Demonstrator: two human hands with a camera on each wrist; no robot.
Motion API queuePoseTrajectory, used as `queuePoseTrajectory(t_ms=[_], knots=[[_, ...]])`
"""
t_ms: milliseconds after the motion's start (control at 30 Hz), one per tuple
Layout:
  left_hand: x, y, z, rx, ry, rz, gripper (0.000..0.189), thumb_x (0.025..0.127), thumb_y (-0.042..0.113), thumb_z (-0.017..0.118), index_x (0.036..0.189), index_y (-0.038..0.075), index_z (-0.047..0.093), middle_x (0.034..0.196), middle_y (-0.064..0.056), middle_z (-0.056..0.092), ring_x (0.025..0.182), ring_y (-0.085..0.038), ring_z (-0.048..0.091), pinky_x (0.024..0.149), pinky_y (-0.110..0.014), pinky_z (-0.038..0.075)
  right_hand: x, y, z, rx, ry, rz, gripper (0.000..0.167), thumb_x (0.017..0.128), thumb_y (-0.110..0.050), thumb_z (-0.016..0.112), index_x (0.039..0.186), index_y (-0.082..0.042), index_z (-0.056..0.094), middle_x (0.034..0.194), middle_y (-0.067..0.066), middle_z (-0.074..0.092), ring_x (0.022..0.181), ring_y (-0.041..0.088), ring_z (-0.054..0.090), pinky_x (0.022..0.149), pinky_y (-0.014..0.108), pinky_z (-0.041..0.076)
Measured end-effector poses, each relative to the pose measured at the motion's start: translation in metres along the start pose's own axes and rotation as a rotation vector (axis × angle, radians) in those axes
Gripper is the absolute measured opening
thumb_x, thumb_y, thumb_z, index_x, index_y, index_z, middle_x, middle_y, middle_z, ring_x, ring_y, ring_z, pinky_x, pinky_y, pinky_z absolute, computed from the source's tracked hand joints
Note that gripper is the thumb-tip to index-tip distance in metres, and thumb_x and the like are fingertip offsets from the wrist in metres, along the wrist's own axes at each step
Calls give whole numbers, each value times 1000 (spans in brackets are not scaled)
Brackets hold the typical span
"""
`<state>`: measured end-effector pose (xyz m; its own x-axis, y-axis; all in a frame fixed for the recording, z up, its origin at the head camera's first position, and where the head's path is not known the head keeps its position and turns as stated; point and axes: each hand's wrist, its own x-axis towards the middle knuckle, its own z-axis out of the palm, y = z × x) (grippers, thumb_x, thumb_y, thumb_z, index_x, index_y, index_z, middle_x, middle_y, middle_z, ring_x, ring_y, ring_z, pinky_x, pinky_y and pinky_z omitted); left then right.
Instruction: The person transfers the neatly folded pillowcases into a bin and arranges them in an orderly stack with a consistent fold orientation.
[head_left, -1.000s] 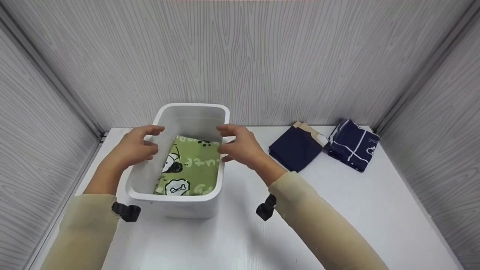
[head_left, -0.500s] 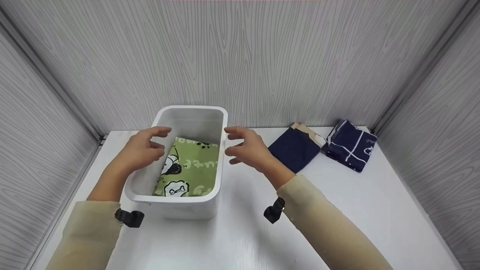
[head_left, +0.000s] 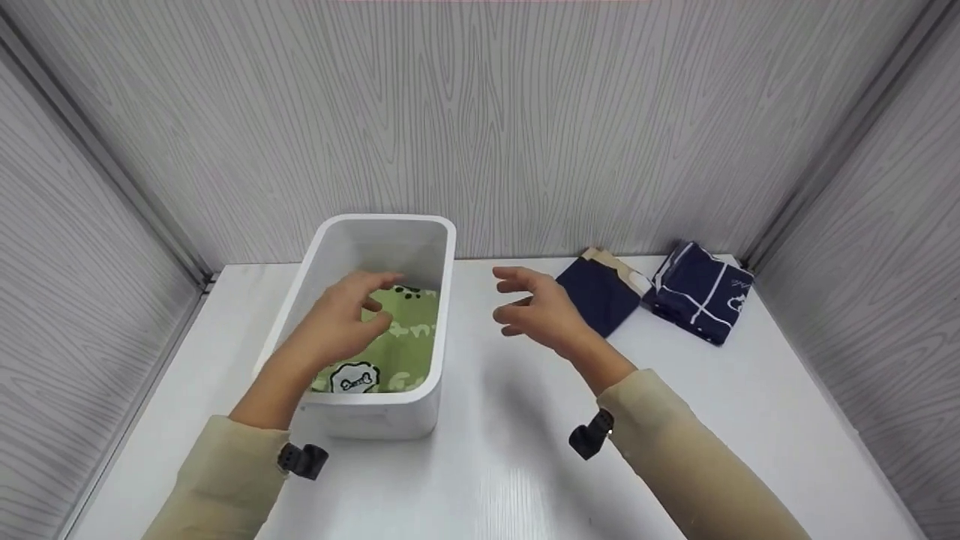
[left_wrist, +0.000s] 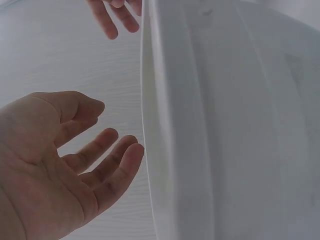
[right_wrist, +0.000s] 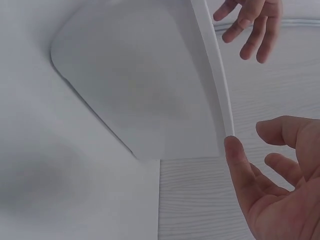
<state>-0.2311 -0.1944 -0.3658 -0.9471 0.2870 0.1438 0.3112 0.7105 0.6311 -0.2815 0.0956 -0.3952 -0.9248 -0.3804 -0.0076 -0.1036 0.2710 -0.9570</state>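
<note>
A white plastic bin (head_left: 442, 315) stands on the left of the table, and a folded green cloth (head_left: 405, 341) with dog and bone prints lies inside it. In the head view my left hand (head_left: 341, 319) is over the bin, its loosely bent fingers holding nothing and covering part of the cloth. My right hand (head_left: 544, 307) hovers right of the bin, also holding nothing, fingers loosely spread. Behind it lies a folded navy cloth (head_left: 604, 292) with a beige edge. In the left wrist view the bin's wall (left_wrist: 240, 120) fills the right half.
At the back right, next to the navy cloth, lies a folded navy cloth with white lines (head_left: 701, 292). Grey wood-grain panels (head_left: 480, 127) enclose the white table (head_left: 480, 480) at the back and both sides.
Both hands have moved to the right. The left now overlaps the cloth in the bin; the right has left the bin's right rim. Bin and cloths have stayed put.
</note>
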Motion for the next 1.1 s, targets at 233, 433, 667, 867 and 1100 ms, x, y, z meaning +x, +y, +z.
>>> queuePoseTrajectory(t_ms=[233, 433, 667, 867, 1100], knots=[[7, 19, 38, 94, 102, 128, 49, 90, 9, 65, 138, 9, 58, 131, -11, 59, 112, -30, 61, 93, -45, 52, -12, 26, -21, -77, 39, -7, 62, 87, -8, 68, 146, -15, 51, 143, 13, 54, 115, 28, 62, 88, 38, 58], [12, 36, 72, 206, 209, 318, 42, 89, 8, 67, 131, 12, 63, 120, -7, 63, 113, -29, 59, 95, -44, 50, -21, 47, -37, -155, 103, -13, 60, 86, -8, 70, 144, -15, 54, 141, 12, 55, 124, 30, 58, 98, 44, 52], [15, 49, 104, 360, 179, 400, 42, 90, 12, 67, 132, 17, 62, 127, -5, 60, 121, -28, 55, 99, -40, 50, -29, 77, -50, -284, 155, -35, 61, 87, -10, 69, 145, -11, 51, 145, 17, 51, 131, 37, 51, 102, 53, 47], [16, 59, 129, 463, 159, 457, 46, 89, 15, 68, 134, 18, 61, 132, -7, 59, 126, -29, 54, 105, -39, 47, -33, 98, -58, -410, 207, -67, 65, 88, -13, 70, 148, -12, 48, 152, 13, 46, 140, 36, 41, 113, 55, 34], [20, 62, 162, 559, 208, 482, 53, 83, 17, 72, 135, 18, 59, 134, -11, 58, 127, -37, 53, 108, -43, 45, -36, 124, -64, -464, 237, -72, 65, 89, -12, 69, 149, -10, 46, 153, 13, 45, 143, 34, 37, 116, 54, 31]])
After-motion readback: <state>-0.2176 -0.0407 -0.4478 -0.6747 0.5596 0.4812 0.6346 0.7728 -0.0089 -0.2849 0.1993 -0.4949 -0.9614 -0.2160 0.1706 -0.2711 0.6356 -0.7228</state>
